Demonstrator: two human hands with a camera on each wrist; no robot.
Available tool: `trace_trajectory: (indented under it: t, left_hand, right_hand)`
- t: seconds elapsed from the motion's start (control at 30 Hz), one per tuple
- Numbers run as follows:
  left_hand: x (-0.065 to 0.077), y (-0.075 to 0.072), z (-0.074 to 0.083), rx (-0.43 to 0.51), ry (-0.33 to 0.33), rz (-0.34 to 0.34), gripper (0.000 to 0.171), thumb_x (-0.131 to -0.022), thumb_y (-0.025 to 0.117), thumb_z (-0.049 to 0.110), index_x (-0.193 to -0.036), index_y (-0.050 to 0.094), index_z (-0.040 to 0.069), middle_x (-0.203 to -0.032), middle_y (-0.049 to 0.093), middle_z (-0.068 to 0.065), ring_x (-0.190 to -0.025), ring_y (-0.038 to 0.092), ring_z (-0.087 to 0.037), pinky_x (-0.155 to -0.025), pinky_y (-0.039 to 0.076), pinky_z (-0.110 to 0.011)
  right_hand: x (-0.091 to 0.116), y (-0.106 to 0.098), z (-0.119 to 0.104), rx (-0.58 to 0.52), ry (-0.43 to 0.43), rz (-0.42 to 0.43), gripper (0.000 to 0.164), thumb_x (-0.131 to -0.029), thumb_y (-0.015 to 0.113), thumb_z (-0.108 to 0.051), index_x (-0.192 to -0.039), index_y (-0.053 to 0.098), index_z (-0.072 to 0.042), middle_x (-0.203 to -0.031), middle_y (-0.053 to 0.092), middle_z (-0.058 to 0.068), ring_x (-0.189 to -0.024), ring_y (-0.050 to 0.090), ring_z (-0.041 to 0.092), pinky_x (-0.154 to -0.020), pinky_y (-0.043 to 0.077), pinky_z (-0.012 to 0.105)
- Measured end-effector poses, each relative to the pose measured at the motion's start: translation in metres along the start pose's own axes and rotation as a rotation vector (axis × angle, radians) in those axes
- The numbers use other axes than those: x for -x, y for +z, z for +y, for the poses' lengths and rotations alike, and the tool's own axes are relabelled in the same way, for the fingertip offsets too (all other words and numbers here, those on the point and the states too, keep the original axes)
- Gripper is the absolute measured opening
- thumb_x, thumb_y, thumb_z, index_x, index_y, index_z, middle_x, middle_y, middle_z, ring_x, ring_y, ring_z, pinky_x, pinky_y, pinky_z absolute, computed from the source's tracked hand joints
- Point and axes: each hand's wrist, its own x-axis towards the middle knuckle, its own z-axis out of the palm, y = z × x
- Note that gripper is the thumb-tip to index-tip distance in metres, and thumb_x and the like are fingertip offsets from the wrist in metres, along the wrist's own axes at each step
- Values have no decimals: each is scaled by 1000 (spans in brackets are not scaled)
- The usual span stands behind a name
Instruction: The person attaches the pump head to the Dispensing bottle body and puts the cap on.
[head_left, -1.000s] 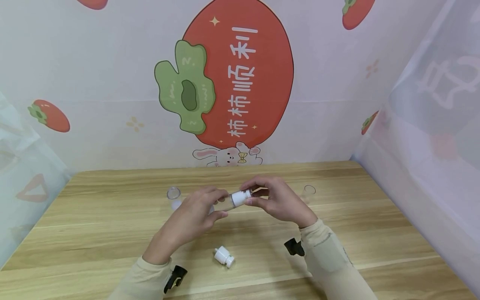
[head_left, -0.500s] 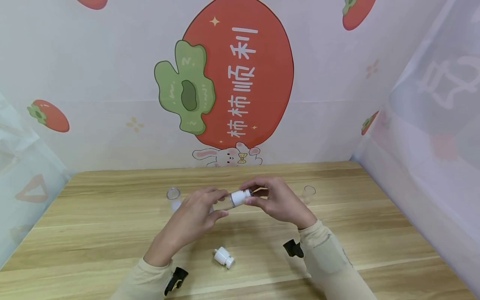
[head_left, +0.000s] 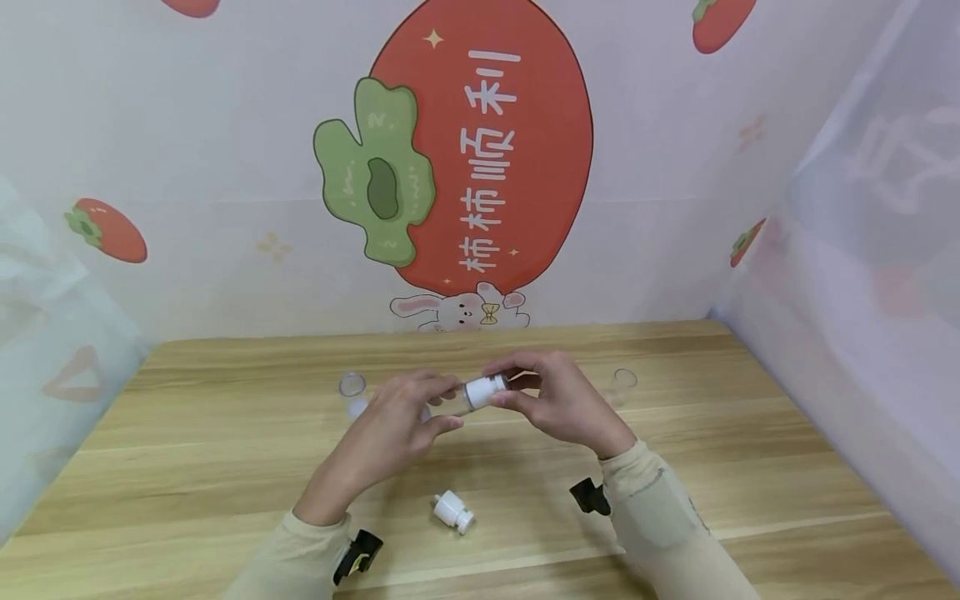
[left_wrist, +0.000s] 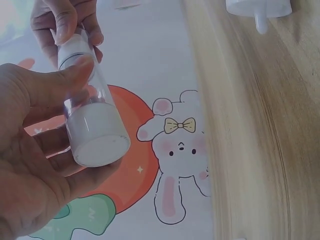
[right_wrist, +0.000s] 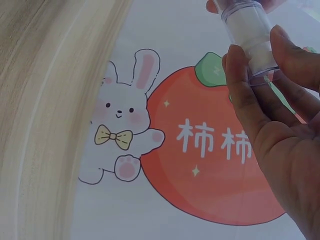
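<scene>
Both hands hold a clear pump bottle with a white base (left_wrist: 100, 132), tilted above the table. My left hand (head_left: 397, 425) grips its clear body, thumb on one side and fingers curled round the other. At the bottle's upper right end is a white pump top (head_left: 482, 391). My right hand (head_left: 555, 404) pinches that end between thumb and fingers; in the right wrist view a clear wall surrounds the white part (right_wrist: 252, 37) there. Nearer the front, a second white pump top (head_left: 453, 511) lies on its side on the table.
On the wooden table (head_left: 225, 467), a clear round piece (head_left: 352, 383) and a small white piece (head_left: 357, 407) sit left of the hands. Another clear piece with a thin rim (head_left: 625, 379) stands to the right. A printed cloth (head_left: 637, 167) hangs behind the table.
The head view has shifted slightly, moving the scene a little to the right in it. Both hands keep the same hold on the bottle.
</scene>
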Motion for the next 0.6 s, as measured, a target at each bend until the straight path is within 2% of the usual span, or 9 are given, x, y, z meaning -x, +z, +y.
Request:
trace_trajectory:
  t: [0.2, 0.6]
  left_hand:
    - [-1, 2, 0, 11, -12, -5, 33, -80, 86, 7, -111, 75, 4, -103, 73, -3, -88, 70, -19, -73, 55, -35]
    - [-1, 4, 3, 21, -50, 22, 33, -79, 87, 9, -109, 77, 4, -105, 74, -6, -87, 70, -22, -72, 56, -36]
  right_hand:
    - [0, 0, 0, 7, -1, 0, 26, -86, 78, 2, -112, 73, -2, -110, 71, 5, -93, 69, 17, -85, 58, 32]
    - [0, 1, 0, 0, 3, 12, 26, -87, 78, 2, -112, 73, -1, -107, 72, 4, -90, 68, 16, -84, 58, 31]
